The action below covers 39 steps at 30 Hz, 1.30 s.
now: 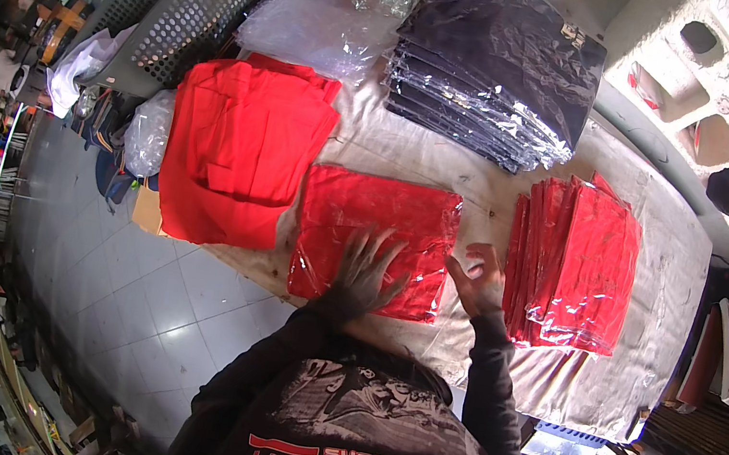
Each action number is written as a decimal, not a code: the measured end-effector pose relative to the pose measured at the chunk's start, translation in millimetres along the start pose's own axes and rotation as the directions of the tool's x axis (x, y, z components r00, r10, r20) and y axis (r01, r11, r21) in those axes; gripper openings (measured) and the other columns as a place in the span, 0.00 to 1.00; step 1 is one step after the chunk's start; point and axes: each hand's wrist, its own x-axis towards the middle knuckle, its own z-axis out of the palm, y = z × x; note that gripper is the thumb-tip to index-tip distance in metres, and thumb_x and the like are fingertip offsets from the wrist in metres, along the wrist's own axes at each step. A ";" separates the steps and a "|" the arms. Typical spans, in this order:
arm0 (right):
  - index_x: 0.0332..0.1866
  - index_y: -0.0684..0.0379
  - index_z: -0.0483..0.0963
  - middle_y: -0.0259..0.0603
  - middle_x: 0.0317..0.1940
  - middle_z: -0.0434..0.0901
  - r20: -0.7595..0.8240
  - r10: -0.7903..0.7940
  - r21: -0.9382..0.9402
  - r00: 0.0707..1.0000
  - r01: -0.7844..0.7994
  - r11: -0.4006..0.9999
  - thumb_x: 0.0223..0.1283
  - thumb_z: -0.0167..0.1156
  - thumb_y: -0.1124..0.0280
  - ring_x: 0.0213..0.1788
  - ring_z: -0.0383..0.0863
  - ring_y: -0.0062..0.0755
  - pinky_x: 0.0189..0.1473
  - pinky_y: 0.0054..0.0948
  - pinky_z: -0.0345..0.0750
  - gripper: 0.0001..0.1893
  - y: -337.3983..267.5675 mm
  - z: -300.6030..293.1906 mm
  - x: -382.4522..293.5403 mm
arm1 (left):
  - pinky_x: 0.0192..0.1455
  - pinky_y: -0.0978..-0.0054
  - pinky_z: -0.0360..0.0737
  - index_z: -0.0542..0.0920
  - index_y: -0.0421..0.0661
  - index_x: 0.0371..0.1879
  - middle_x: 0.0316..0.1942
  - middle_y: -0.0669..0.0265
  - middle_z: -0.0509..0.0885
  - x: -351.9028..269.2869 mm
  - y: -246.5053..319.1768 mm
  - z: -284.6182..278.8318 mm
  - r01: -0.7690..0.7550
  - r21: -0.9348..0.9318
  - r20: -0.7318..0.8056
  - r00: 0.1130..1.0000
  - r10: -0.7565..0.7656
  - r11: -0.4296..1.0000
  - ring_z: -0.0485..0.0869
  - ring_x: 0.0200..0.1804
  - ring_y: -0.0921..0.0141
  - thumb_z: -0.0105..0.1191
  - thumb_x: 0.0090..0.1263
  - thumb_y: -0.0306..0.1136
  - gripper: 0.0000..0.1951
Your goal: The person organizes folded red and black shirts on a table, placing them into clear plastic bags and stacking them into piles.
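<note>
A folded red garment in a clear plastic bag (pixel 379 208) lies flat on the cloth-covered table right before me. My left hand (pixel 369 265) rests palm down on its lower middle, fingers spread. At the bag's right edge is my right hand (pixel 478 280), thumb and fingers curved apart with nothing visible between them; whether it touches the bag I cannot tell. To the left lies a pile of unbagged red cloth (pixel 238 154). On the right, close beside my right hand, is a leaning stack of bagged red garments (pixel 577 265).
Behind stand a stack of bagged dark garments (pixel 497 53) and a heap of clear plastic bags (pixel 328 16). A grey perforated basket (pixel 183 13) is at the back left. The pale tablecloth (pixel 660 294) reaches the right edge; a block wall with openings (pixel 723 104) rises beyond. Tiled floor (pixel 177 297) lies left.
</note>
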 end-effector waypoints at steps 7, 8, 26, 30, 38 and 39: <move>0.41 0.60 0.84 0.44 0.33 0.86 -0.128 -0.343 -0.168 0.931 0.320 0.932 0.61 0.71 0.67 0.32 0.88 0.41 0.36 0.38 0.85 0.09 51.9 40.7 42.6 | 0.85 0.33 0.36 0.60 0.58 0.85 0.88 0.58 0.49 41.9 -20.7 15.5 -0.050 0.213 -0.034 0.998 0.059 0.976 0.41 0.88 0.45 0.49 0.79 0.61 0.39; 0.41 0.61 0.84 0.43 0.32 0.86 -0.174 -0.199 -0.082 0.964 0.187 0.979 0.62 0.71 0.67 0.30 0.88 0.38 0.34 0.37 0.84 0.09 64.5 43.2 41.8 | 0.85 0.33 0.35 0.60 0.58 0.85 0.88 0.58 0.49 40.1 -27.0 22.1 -0.059 0.210 -0.039 0.997 0.069 0.976 0.40 0.88 0.45 0.49 0.79 0.62 0.39; 0.40 0.60 0.85 0.45 0.30 0.87 -0.339 -0.226 -0.235 0.913 0.151 0.960 0.62 0.71 0.63 0.31 0.89 0.41 0.33 0.42 0.82 0.11 62.7 53.8 103.1 | 0.83 0.29 0.40 0.64 0.54 0.83 0.86 0.56 0.55 72.0 -19.8 26.4 -0.077 0.145 -0.083 0.993 0.090 0.986 0.49 0.87 0.46 0.61 0.74 0.53 0.40; 0.47 0.65 0.84 0.43 0.29 0.86 0.029 0.383 0.557 0.923 -0.333 0.761 0.66 0.69 0.68 0.22 0.84 0.30 0.18 0.29 0.74 0.11 94.0 27.4 106.8 | 0.83 0.29 0.39 0.62 0.54 0.83 0.87 0.56 0.55 70.5 -20.5 24.3 -0.090 0.125 -0.073 0.992 0.100 0.988 0.48 0.87 0.45 0.58 0.76 0.53 0.39; 0.47 0.61 0.80 0.48 0.41 0.84 -0.326 -0.491 -0.210 0.808 0.445 0.871 0.61 0.58 0.83 0.37 0.86 0.48 0.39 0.40 0.83 0.11 -15.8 25.7 17.7 | 0.85 0.35 0.43 0.63 0.49 0.83 0.85 0.52 0.58 35.3 -18.2 -19.9 0.180 0.047 -0.198 0.966 -0.167 0.983 0.49 0.87 0.43 0.52 0.81 0.49 0.35; 0.46 0.61 0.79 0.49 0.41 0.84 -0.183 -0.394 -0.087 0.901 0.384 0.919 0.60 0.58 0.84 0.36 0.85 0.50 0.39 0.41 0.83 0.11 -17.8 29.4 5.5 | 0.85 0.36 0.44 0.63 0.48 0.83 0.85 0.51 0.57 24.9 -22.2 -24.5 0.241 0.054 -0.222 0.949 -0.224 0.969 0.49 0.87 0.43 0.52 0.81 0.48 0.35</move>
